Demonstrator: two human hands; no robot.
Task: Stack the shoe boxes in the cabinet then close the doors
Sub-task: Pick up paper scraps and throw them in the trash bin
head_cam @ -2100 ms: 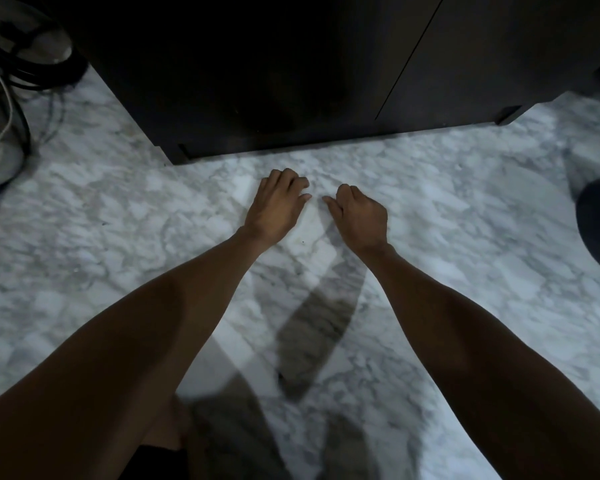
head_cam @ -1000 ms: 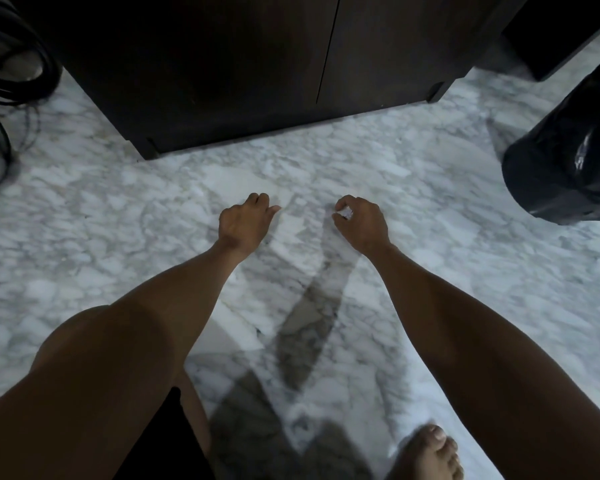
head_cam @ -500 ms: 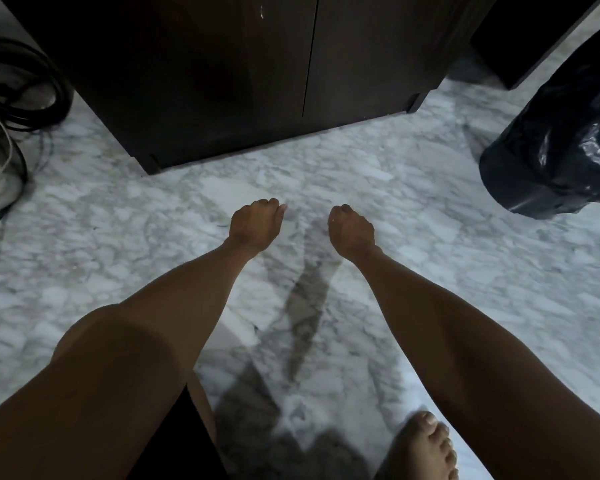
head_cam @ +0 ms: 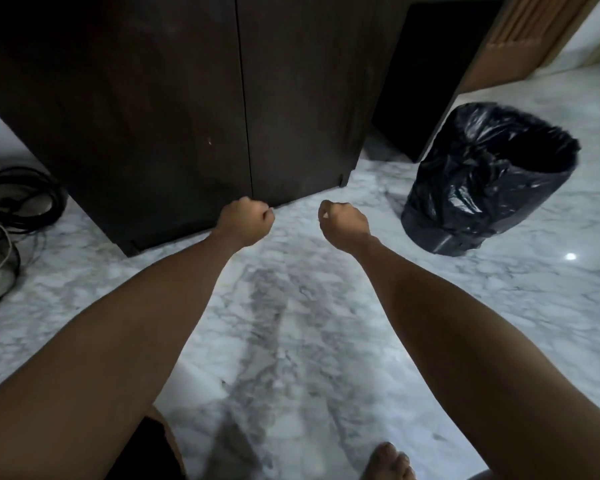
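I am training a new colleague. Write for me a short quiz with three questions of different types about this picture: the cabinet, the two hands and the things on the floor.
1. True or false: both doors of the dark cabinet stand open.
2. What does the left hand hold?
A. a shoe box
B. a door handle
C. nothing
3. Fill in: the bin with the black bag stands on the marble floor to the ______ of the cabinet.

Key
1. False: the doors meet at a thin seam.
2. C: its fingers are curled and hold nothing, like the right hand.
3. right
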